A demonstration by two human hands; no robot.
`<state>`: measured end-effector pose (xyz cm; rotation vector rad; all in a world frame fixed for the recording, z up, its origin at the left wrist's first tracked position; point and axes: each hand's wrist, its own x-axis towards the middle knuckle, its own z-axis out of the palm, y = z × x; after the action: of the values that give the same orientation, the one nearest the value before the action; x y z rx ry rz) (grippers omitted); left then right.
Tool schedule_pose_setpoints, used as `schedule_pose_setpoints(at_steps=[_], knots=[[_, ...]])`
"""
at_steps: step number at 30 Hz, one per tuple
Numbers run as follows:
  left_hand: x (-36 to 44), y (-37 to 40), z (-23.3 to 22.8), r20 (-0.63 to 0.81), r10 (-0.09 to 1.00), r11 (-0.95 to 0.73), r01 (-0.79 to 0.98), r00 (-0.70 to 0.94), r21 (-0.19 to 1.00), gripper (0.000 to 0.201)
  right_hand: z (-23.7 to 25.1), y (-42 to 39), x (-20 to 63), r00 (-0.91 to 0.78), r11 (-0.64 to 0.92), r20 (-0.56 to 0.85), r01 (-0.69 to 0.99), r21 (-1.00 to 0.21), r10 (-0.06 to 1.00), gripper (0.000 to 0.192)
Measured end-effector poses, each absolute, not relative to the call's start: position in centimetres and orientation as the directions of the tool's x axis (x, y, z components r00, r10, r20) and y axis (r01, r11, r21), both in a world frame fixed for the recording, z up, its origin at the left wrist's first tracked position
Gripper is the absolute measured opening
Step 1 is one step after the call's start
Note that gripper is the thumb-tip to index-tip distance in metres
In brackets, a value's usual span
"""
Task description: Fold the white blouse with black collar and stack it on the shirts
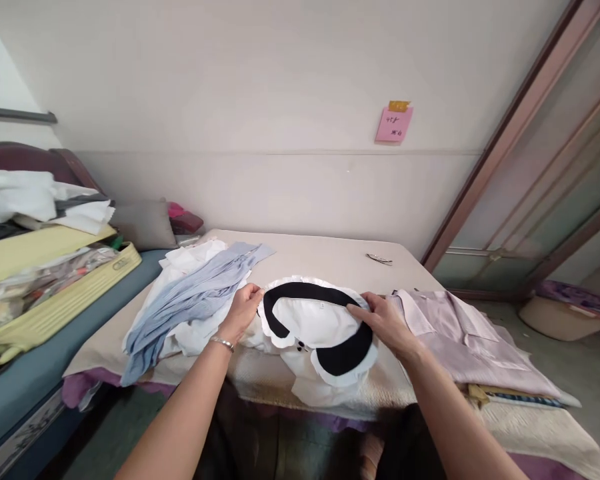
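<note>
I have the left hand point(241, 311) and right hand point(387, 323) each pinching the black-trimmed collar point(343, 353) of a white blouse point(315, 323) at lower centre. If either pinch slackens, I think the limp fabric could crease; a careless right-hand swing could rumple the folded lilac shirt point(465, 330) just beside it, lower right.

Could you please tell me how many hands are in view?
2: the left hand holds the left side of the white garment by its black band, and the right hand holds the right side. No others show.
</note>
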<state>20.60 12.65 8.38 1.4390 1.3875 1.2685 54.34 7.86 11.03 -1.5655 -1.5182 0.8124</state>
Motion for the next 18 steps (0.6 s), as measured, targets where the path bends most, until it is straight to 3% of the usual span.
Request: schedule_pose_setpoints(at_steps=[3, 5, 8, 12, 18], knots=[[21.8, 16.4, 5.1, 0.067, 0.988, -0.021, 0.305, -0.139, 0.952, 0.02, 7.1, 11.6, 54.4, 0.213, -0.08, 0.14, 0.774, -0.628, 0.967, 0.025], [22.5, 18.0, 2.9, -0.008, 0.991, 0.052, 0.321, -0.136, 0.946, 0.018, 4.8, 12.9, 53.7, 0.169, -0.037, 0.19, 0.834, -0.551, 0.967, 0.024], [23.3, 19.2, 0.7, -0.112, 0.984, 0.155, 0.357, -0.137, 0.921, 0.021, 3.1, 13.7, 51.7, 0.012, 0.104, 0.163, 0.725, -0.681, 0.987, 0.02], [24.0, 19.4, 0.2, -0.221, 0.961, 0.268, 0.352, -0.167, 0.897, 0.03, 2.3, 13.6, 49.2, -0.152, 0.091, 0.022, 0.465, -0.881, 0.988, 0.016], [24.5, 18.3, 2.0, -0.346, 0.931, 0.36, -0.122, 0.119, 0.925, 0.045, 1.2, 12.4, 48.5, -0.288, -0.054, -0.133, 0.265, -0.963, 0.948, 0.024]])
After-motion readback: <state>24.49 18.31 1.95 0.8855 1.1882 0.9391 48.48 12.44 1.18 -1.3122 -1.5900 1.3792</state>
